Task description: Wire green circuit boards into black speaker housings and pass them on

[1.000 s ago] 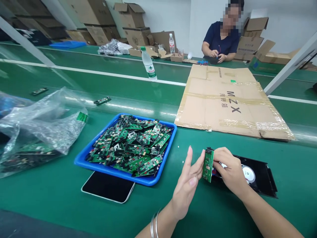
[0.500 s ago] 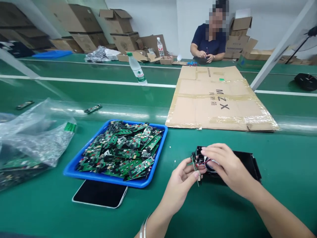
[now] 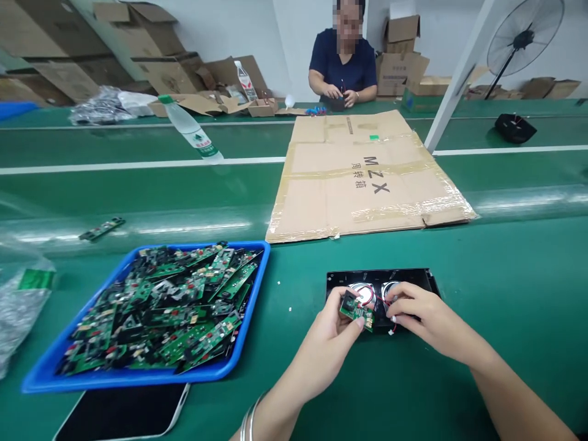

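Small green circuit board (image 3: 356,307) tilted over black speaker panel (image 3: 425,280).

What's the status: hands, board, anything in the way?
Left hand pinching small green board. Right hand on red wires over black speaker panel. Blue tray left, apart.

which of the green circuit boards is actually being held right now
The small circuit board pinched in the left hand, over the black speaker panel. The rest lie loose in the blue tray, and one lies alone on the belt.
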`<state>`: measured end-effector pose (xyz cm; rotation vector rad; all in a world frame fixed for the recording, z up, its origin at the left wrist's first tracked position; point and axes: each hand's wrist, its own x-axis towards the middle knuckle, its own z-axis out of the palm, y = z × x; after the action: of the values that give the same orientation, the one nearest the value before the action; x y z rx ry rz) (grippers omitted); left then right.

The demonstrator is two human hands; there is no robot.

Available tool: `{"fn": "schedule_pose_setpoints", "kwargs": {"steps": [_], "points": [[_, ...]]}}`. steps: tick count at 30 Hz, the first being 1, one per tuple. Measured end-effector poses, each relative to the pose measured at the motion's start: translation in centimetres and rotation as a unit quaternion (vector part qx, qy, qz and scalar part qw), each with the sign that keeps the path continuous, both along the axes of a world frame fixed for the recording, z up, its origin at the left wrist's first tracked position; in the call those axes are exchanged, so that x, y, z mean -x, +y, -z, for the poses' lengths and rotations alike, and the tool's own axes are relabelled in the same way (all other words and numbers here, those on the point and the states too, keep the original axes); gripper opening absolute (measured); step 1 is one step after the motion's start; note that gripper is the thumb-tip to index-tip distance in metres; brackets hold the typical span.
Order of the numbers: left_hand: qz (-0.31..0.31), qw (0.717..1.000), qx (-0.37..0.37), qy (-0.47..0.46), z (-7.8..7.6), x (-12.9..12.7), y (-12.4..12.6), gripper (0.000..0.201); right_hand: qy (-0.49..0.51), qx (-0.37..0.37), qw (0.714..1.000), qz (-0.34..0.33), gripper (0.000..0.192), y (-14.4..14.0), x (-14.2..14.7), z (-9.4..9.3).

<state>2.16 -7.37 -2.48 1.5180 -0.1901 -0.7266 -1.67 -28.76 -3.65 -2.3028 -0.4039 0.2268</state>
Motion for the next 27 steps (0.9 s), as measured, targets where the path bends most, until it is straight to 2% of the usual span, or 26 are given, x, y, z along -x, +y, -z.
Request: {"fn": "schedule_pose_setpoints", "kwargs": {"steps": [4,7,9,11,14,18,23,27], "points": [[0.054,0.992,-0.099,-0.059,-0.8,-1.0,-0.5,0.019,0.008,-0.017,1.000,0.012,0.014,-0.4,0.1,0.4],[0.058,0.986,-0.123,-0.093,-0.7,-1.3,-0.7,0.020,0.020,-0.005,0.999,-0.035,0.012,-0.8,0.6,0.9],[0.061,0.984,-0.128,-0.106,-0.4,-1.3,-0.7,0.021,-0.003,0.018,0.998,-0.060,0.022,-0.6,0.8,1.4],[0.065,0.984,-0.130,-0.104,-0.2,-1.4,-0.7,0.022,-0.041,0.038,0.996,-0.063,0.019,-0.2,0.8,1.9],[0.078,0.983,-0.134,-0.099,0.1,-1.4,-0.7,0.024,-0.088,0.019,0.996,-0.016,0.018,0.5,0.7,2.4],[0.085,0.980,-0.141,-0.114,0.5,-1.3,-0.9,0.028,-0.105,-0.069,0.990,0.071,0.023,1.6,0.6,2.7],[0.089,0.977,-0.145,-0.129,0.5,-1.2,-1.3,0.028,-0.098,-0.126,0.977,0.144,0.011,2.2,0.6,3.2],[0.087,0.977,-0.145,-0.131,0.5,-1.2,-1.3,0.028,-0.105,-0.126,0.980,0.113,0.011,1.7,0.4,3.1]]}}
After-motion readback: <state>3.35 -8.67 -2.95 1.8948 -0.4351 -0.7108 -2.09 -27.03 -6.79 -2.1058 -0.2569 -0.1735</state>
